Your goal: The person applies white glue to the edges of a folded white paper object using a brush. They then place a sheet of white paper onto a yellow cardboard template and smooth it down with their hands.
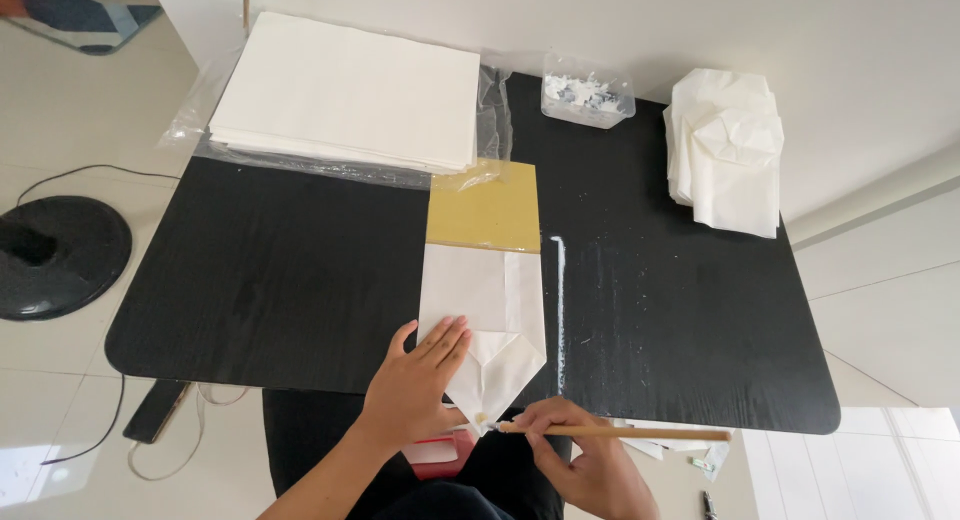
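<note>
Both hands are working: the left hand [415,375] is pressing flat on the folded white paper [483,320] (fingers spread), pinning it to the tabletop [280,280]. The right hand [580,450] is pinching a wooden stick [620,432]; keeping its tip light at the paper's point should avoid smearing.

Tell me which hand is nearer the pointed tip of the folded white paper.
Right. The right hand holds a wooden stick whose end touches the folded white paper at its tip; the left hand lies flat on the paper, farther up.
</note>
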